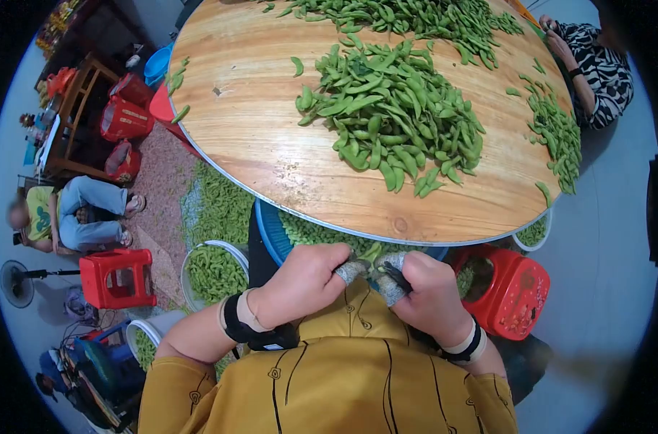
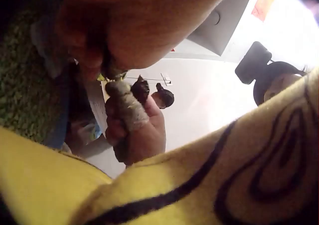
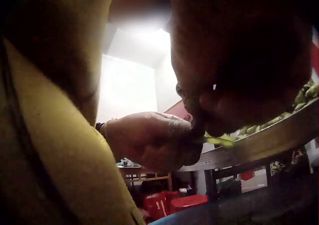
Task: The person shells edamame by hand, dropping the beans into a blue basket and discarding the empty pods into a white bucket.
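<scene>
Both hands meet just under the near edge of the round wooden table (image 1: 271,152), above my lap. My left hand (image 1: 304,282) and right hand (image 1: 423,289) pinch one green bean pod (image 1: 372,253) between taped fingertips (image 1: 352,270). In the right wrist view the pod (image 3: 219,140) shows between the two hands, under the table rim (image 3: 264,142). The left wrist view shows the right hand's taped finger (image 2: 127,108) beside the left hand. A large heap of green pods (image 1: 394,116) lies on the table ahead.
A blue basin (image 1: 270,233) of pods sits under the table edge, a white bowl (image 1: 213,267) of pods to its left. Red plastic stools (image 1: 513,289) stand right and left (image 1: 118,278). Another person's arm (image 1: 593,69) rests at the table's far right; someone sits at left (image 1: 76,213).
</scene>
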Demonstrator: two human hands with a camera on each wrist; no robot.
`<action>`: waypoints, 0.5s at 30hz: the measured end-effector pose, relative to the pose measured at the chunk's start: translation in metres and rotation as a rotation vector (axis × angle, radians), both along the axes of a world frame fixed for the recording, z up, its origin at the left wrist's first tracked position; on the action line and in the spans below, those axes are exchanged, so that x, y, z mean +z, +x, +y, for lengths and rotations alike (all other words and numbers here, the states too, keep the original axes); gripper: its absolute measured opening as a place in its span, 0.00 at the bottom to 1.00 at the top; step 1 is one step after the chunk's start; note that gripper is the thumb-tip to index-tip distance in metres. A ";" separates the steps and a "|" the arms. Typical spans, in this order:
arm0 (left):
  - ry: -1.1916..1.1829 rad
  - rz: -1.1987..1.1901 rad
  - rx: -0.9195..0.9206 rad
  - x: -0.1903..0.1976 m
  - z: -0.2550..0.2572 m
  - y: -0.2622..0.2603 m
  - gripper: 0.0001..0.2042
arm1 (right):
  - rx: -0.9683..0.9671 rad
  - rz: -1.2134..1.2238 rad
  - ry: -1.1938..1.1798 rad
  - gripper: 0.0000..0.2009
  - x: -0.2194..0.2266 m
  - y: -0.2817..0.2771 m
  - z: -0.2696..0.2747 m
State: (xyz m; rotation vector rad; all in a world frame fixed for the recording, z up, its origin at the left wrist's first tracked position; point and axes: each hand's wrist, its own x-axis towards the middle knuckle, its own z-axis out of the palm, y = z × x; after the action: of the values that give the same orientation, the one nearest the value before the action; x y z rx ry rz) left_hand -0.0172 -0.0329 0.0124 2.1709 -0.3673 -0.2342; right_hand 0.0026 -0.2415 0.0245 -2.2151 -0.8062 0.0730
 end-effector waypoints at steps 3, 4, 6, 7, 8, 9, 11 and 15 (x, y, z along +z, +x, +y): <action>0.020 -0.035 0.036 -0.001 0.002 -0.001 0.05 | -0.013 0.023 -0.151 0.10 -0.003 -0.006 -0.003; 0.016 -0.036 0.039 -0.002 0.001 -0.001 0.05 | -0.036 0.013 -0.231 0.10 -0.004 -0.007 -0.003; 0.055 -0.092 0.035 -0.003 0.001 -0.003 0.05 | -0.052 -0.005 -0.215 0.10 0.000 -0.008 -0.002; 0.054 -0.093 0.036 -0.003 0.000 -0.003 0.05 | -0.072 -0.019 -0.195 0.10 0.002 -0.008 -0.001; 0.049 -0.101 0.017 -0.002 -0.002 -0.004 0.05 | -0.073 -0.020 -0.196 0.10 0.002 -0.008 0.001; 0.044 -0.109 -0.004 -0.001 -0.003 -0.005 0.05 | -0.059 -0.020 -0.098 0.11 0.002 -0.006 0.002; 0.015 -0.124 -0.078 0.007 -0.005 -0.007 0.05 | -0.046 -0.023 -0.001 0.11 -0.001 -0.003 0.003; -0.093 -0.153 -0.206 0.013 -0.004 -0.009 0.04 | 0.035 0.459 0.293 0.10 0.004 -0.003 0.001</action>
State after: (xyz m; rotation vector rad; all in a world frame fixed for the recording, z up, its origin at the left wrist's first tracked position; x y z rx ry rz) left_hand -0.0267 -0.0373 0.0252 2.0656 -0.6776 -0.1617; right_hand 0.0001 -0.2403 0.0282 -1.8095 -0.5573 0.4358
